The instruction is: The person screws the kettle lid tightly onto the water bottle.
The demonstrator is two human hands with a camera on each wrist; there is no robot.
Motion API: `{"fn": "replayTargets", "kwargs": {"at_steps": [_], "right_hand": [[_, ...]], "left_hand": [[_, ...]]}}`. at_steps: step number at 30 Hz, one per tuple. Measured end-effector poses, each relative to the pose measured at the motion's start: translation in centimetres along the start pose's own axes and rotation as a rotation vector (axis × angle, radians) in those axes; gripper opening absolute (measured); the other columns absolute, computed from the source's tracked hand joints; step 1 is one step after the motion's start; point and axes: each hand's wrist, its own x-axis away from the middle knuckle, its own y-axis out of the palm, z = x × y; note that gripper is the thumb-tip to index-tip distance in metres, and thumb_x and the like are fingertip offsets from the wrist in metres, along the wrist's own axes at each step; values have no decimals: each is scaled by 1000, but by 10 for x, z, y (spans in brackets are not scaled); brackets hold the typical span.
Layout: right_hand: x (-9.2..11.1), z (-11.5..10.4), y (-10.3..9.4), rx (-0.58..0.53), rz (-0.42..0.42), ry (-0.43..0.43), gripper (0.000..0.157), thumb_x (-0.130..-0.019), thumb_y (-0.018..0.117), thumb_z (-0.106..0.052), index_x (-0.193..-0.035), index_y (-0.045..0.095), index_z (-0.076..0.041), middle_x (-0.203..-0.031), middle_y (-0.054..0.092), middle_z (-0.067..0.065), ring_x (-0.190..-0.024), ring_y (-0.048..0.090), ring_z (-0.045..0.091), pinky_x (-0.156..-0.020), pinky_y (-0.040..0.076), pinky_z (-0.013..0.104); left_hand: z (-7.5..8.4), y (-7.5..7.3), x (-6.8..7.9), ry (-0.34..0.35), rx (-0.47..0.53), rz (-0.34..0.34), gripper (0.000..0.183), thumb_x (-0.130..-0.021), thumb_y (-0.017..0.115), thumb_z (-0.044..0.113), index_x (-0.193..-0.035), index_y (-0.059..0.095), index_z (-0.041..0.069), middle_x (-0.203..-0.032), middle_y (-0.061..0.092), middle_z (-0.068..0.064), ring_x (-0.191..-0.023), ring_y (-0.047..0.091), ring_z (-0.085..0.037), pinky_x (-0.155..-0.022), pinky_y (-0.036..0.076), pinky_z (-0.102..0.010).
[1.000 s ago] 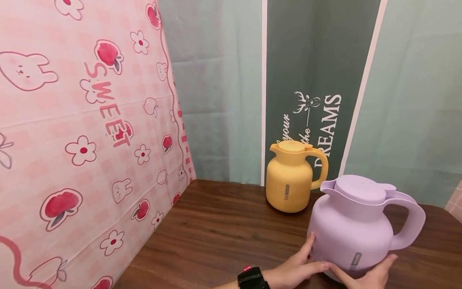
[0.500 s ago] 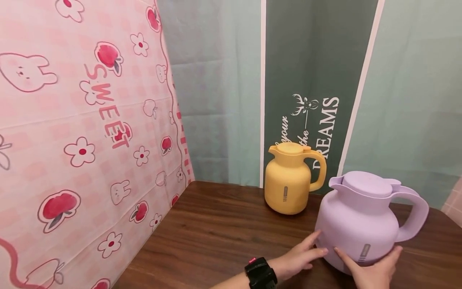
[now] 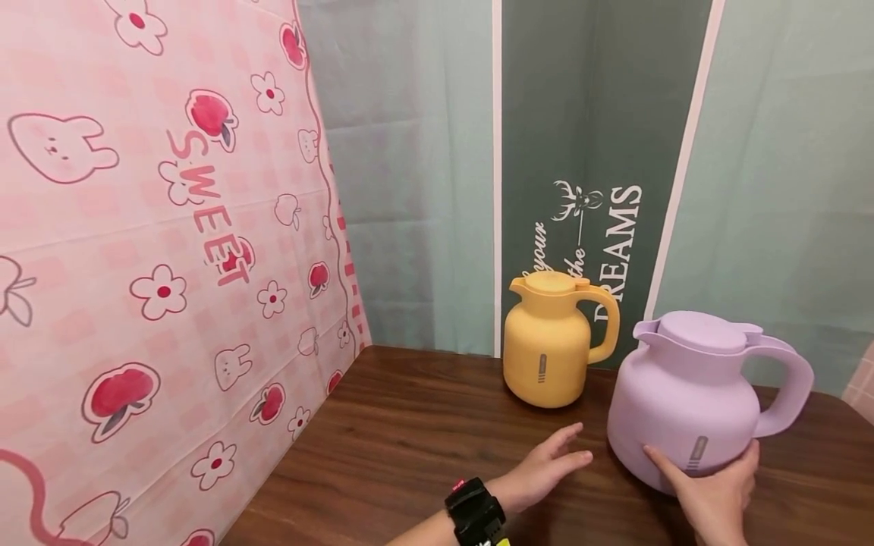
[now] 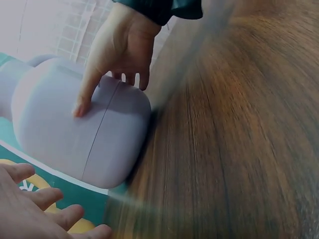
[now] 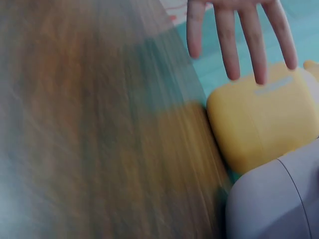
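A lilac thermal jug (image 3: 672,394) with a lid, spout and handle stands upright on the wooden table (image 3: 410,440), at the right of the head view. My right hand (image 3: 720,489) grips its lower body, thumb across the front and fingers round the right side. In the left wrist view that hand (image 4: 122,47) shows thumb and fingers on different sides of the jug (image 4: 55,124). My left hand (image 3: 536,474) is apart from the jug, fingers extended, left of it over the table. The right wrist view shows the left hand's spread fingers (image 5: 254,40).
A smaller yellow thermal jug (image 3: 546,356) stands behind and left of the lilac one, its handle to the right. Green cloth (image 3: 403,189) hangs at the table's back edge. Pink printed cloth (image 3: 136,220) covers the left side.
The lilac jug has shifted right and further back. My left hand has let go and drawn off to the left, while my right hand stays on the jug. The yellow jug keeps its place.
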Motion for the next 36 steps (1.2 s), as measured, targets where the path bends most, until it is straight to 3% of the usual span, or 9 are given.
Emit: {"fn": "replayTargets", "kwargs": {"at_steps": [7, 17, 28, 36], "right_hand": [[-19, 1, 3, 17, 36, -32, 129, -68, 86, -31, -150, -14, -22, -152, 6, 25, -138, 5, 45, -110, 8, 57], [-49, 3, 6, 58, 3, -35, 126, -71, 83, -35, -150, -14, -16, -150, 6, 30, -136, 6, 49, -107, 9, 62], [-75, 6, 8, 97, -31, -41, 126, -73, 80, -39, -148, -18, -16, -149, 3, 34, -134, 5, 53, -104, 11, 66], [-87, 6, 12, 116, -46, -22, 126, -74, 79, -42, -147, -20, -17, -150, 0, 33, -135, 4, 53, -105, 11, 65]], "left_hand": [[0, 0, 2, -18, -38, -10, 51, -94, 57, 36, -142, 43, 26, -144, 42, -1, -131, 39, -26, -99, 37, -32], [2, 5, 2, -41, -80, -41, 46, -92, 58, 40, -137, 46, 35, -139, 46, 8, -129, 40, -18, -99, 37, -35], [0, 5, 5, -11, -146, -105, 43, -94, 57, 39, -136, 48, 32, -135, 46, 15, -126, 40, -8, -100, 36, -33], [1, 4, 8, 33, -157, -108, 43, -94, 56, 37, -136, 49, 28, -135, 45, 17, -126, 39, -6, -101, 36, -33]]}}
